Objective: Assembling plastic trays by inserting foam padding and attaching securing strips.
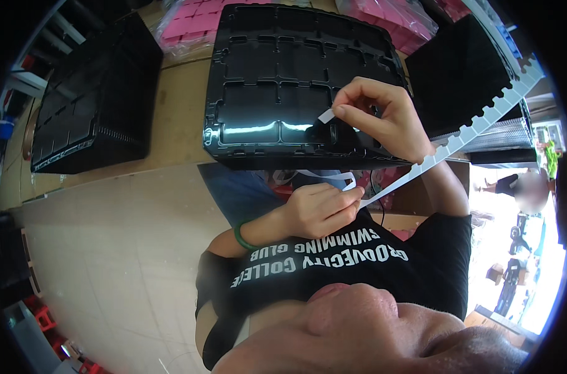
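Observation:
My right hand [383, 115] is closed in a pinch on a small white label [326, 116], low over the near right part of a black plastic tray [265, 62]. The tray is glossy and moulded with rectangular compartments. Nearer my body, my left hand [324, 209], below a green bangle [240, 237], is closed on a long white strip [449, 148]. From my left fingers the strip runs up to the far right, past my right forearm, with a row of notches along one edge. A thin loose end of it curls beyond my left hand.
A tall stack of black trays [102, 93] stands at the left on the brown table [177, 93]. Another black stack [458, 75] is at the right. Pink trays in clear plastic [193, 22] lie behind. Red stools [44, 318] are at the lower left. Another person is in the right background.

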A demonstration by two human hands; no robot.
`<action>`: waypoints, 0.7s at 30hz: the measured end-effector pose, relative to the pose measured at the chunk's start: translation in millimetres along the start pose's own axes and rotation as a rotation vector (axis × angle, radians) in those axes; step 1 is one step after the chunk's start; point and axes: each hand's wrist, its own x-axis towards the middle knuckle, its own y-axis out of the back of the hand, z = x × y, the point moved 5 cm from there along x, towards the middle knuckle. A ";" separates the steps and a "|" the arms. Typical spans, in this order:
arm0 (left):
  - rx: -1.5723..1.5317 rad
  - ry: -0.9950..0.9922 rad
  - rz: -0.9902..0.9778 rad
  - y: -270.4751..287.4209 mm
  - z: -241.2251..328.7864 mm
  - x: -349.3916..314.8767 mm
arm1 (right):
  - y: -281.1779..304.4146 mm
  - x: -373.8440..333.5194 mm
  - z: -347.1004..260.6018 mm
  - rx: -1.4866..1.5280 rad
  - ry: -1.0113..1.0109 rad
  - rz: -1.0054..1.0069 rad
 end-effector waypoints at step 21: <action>-0.001 0.233 0.075 15.9 -26.5 -17.3 | -91.1 90.0 -31.8 -0.307 0.153 -0.320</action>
